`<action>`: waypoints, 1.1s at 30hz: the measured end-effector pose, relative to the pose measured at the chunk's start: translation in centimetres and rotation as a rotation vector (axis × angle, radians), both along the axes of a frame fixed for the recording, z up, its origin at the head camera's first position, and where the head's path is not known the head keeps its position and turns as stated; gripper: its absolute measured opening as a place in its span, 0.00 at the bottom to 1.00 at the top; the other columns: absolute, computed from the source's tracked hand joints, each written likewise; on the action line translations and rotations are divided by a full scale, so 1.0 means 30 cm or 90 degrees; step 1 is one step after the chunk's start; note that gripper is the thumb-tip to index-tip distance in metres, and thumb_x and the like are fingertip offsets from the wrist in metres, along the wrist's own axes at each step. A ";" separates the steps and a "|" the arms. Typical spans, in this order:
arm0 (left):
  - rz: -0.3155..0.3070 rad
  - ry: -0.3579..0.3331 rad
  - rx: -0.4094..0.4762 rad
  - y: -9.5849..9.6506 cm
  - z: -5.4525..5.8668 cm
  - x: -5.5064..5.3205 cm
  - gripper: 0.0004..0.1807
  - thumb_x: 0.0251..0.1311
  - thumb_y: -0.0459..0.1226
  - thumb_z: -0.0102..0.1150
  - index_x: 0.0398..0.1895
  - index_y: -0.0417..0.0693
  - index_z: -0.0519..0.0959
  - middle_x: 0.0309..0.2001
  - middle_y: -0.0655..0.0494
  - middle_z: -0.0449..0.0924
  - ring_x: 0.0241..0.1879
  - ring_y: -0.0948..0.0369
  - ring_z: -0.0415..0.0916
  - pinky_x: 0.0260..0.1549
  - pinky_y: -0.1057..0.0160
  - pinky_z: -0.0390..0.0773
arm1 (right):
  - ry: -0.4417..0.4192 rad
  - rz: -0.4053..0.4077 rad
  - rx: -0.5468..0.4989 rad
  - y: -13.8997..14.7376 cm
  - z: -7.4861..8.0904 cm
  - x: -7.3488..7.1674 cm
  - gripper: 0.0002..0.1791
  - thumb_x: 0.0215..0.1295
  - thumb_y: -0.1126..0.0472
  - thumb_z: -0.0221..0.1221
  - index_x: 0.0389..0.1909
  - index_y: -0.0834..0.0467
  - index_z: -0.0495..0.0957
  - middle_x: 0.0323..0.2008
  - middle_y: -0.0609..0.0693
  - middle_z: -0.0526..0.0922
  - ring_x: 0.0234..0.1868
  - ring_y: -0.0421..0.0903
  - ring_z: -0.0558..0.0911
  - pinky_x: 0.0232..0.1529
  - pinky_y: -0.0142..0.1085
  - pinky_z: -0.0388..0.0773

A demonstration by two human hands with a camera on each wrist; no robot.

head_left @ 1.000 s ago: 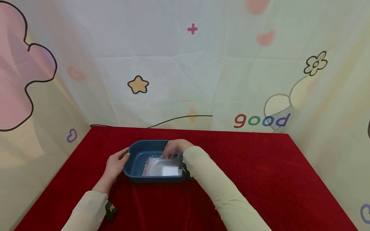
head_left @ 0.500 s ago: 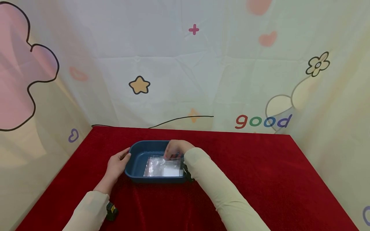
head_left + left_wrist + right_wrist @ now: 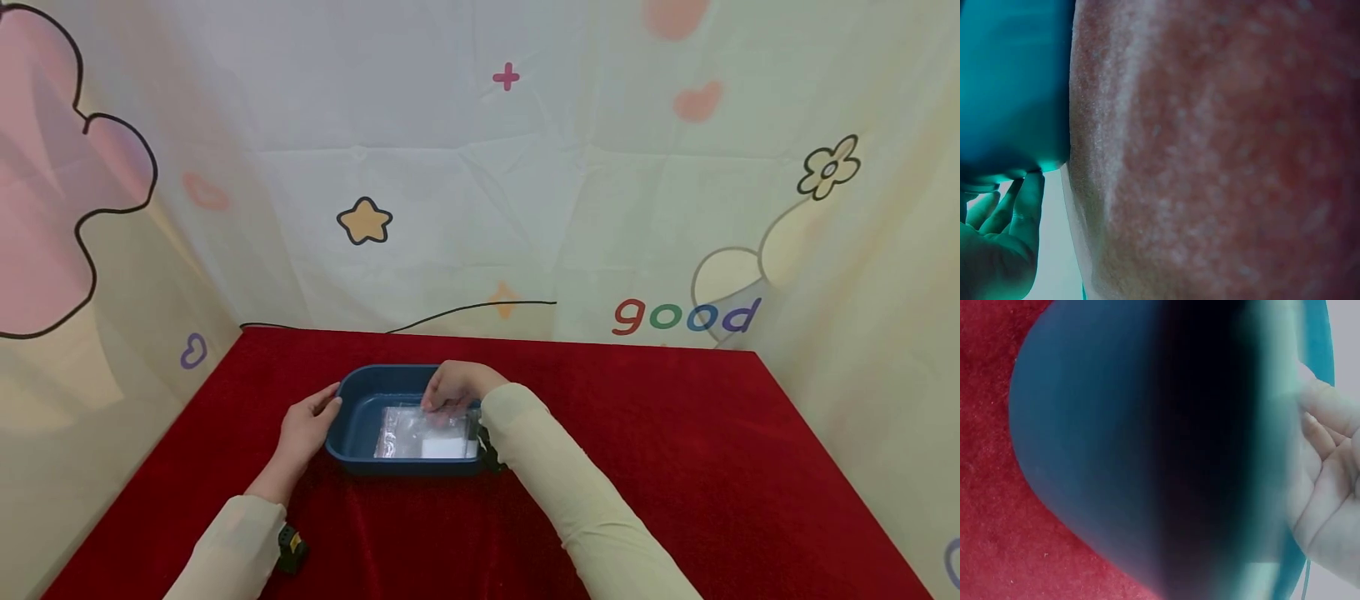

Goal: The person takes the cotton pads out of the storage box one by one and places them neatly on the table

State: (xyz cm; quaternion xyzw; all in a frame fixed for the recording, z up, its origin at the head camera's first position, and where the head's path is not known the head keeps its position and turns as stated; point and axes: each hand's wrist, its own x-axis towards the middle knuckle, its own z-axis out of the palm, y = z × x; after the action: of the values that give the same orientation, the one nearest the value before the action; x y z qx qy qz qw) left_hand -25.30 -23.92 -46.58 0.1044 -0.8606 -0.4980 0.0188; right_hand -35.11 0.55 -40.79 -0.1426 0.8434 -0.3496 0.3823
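Observation:
A blue rectangular basin (image 3: 360,460) stands on the red cloth, its left outer wall touched by the fingertips of my left hand (image 3: 302,433). In the left wrist view, these fingers (image 3: 1027,200) lie fairly straight against the wall. Inside the basin lie clear plastic zip bags (image 3: 401,433), with a white patch (image 3: 442,448) showing through them. Reaching over the far right side, my right hand (image 3: 459,385) pinches the upper edge of a bag between thumb and fingers. The right wrist view shows its fingers (image 3: 1329,406) bent, beside a blurred bag close to the lens.
Red velvet cloth (image 3: 660,450) covers the table around the basin. Behind and at both sides hangs a pale printed curtain (image 3: 465,217). A small dark device (image 3: 291,548) sits at the left wrist, and another (image 3: 491,454) at the right wrist overlaps the basin's right end.
The fingers of my right hand have closed on the bag's upper edge, and the plastic has shifted a little. My left hand stays at the basin's left side.

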 end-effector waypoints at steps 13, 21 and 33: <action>-0.004 0.002 0.004 0.002 0.000 0.004 0.28 0.79 0.39 0.46 0.77 0.39 0.63 0.74 0.32 0.66 0.73 0.38 0.66 0.70 0.40 0.71 | -0.021 -0.055 -0.095 0.009 0.024 -0.006 0.12 0.73 0.67 0.58 0.51 0.67 0.84 0.27 0.47 0.85 0.23 0.40 0.85 0.24 0.28 0.81; -0.004 0.000 0.017 0.002 0.002 0.007 0.28 0.79 0.37 0.45 0.77 0.39 0.62 0.75 0.33 0.64 0.74 0.38 0.64 0.71 0.40 0.70 | -0.028 -0.065 -0.122 0.023 0.046 -0.014 0.14 0.74 0.65 0.57 0.55 0.66 0.82 0.32 0.50 0.87 0.26 0.41 0.87 0.27 0.30 0.83; -0.004 -0.004 0.005 0.001 0.001 0.002 0.28 0.79 0.38 0.45 0.78 0.39 0.62 0.75 0.33 0.63 0.75 0.38 0.63 0.71 0.40 0.69 | -0.035 -0.114 -0.174 0.039 0.069 0.001 0.15 0.75 0.62 0.57 0.56 0.64 0.81 0.41 0.55 0.89 0.28 0.41 0.89 0.32 0.30 0.85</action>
State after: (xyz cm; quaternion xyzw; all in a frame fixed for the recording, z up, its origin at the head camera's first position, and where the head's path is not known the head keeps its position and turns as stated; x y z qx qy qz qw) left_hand -25.24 -23.88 -46.55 0.1030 -0.8590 -0.5013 0.0142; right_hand -35.09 1.73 -38.70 -0.1082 0.7864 -0.4977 0.3496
